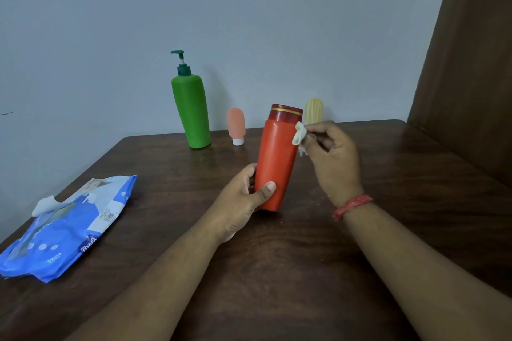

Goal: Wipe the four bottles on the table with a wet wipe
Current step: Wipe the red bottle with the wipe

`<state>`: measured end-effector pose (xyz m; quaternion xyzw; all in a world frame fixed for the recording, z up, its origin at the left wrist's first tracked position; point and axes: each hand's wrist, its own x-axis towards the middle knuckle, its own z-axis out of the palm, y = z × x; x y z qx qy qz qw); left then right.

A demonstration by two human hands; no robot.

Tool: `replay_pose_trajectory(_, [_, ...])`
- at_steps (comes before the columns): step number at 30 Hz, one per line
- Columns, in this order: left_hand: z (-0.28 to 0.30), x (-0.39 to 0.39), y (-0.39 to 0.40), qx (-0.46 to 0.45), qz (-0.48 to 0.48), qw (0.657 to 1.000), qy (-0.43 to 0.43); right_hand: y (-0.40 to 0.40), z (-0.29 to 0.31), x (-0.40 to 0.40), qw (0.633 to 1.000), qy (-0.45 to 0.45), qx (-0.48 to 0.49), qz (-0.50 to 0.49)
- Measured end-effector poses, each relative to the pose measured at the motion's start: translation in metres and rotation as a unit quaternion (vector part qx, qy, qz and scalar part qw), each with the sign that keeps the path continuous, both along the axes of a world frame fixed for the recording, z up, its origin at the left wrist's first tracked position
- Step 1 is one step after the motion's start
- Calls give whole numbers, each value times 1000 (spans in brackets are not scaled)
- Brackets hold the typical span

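Surroundings: tall green plastic pump bottle (191, 111) at 11 o'clock, small pink squeeze tube (236, 126) standing on its white cap just beside it; yellow striped tube (314, 111) at 12 o'clock, partly hidden behind the red bottle.
Pack: blue wet-wipe packet (66, 227) at 9 o'clock on the dark wooden tabletop (277, 257), a wipe poking out.
Red plastic bottle (277, 163): centre, tilted slightly.
Left hand (243, 196): fingers and thumb wrapped round the bottle's lower part.
Right hand (332, 152): fingers pinching a crumpled white wet wipe (299, 135) against the bottle's upper right side; red thread band (352, 206) on wrist.
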<state>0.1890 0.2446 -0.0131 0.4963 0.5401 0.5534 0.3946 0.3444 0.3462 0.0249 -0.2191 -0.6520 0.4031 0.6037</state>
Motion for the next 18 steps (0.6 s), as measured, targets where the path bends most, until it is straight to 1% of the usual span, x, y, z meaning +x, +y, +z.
replay_pose_trajectory(2, [-1, -1, 0, 0, 2, 1000, -12, -1, -2, 1, 1000, -20, -8, 15])
replay_pose_trajectory(5, [0, -5, 0, 11, 22, 997, -69, -4, -11, -4, 992, -116, 8, 49])
replay_pose_trajectory(6, [0, -6, 0, 10, 26, 997, -74, -5, -11, -6, 990, -129, 23, 44])
replay_pose_trajectory(7, [0, -6, -1, 8, 25, 997, -68, -6, -9, -7, 992, -120, 35, 31])
replay_pose_trajectory(10, [1, -2, -1, 2, 10, 1000, -6, 0, -3, -4, 999, -30, 39, -9])
replay_pose_trajectory(12, [1, 0, -1, -2, 7, 1000, 23, 4, -5, -1, 998, -24, 48, -34])
replay_pose_trajectory(16, [2, -2, 0, 8, 26, 999, 39, 4, -5, -2, 997, -44, 56, -22])
replay_pose_trajectory(18, [2, -2, -1, 9, 31, 996, 87, 5, 1, -1, 998, -17, 56, -36])
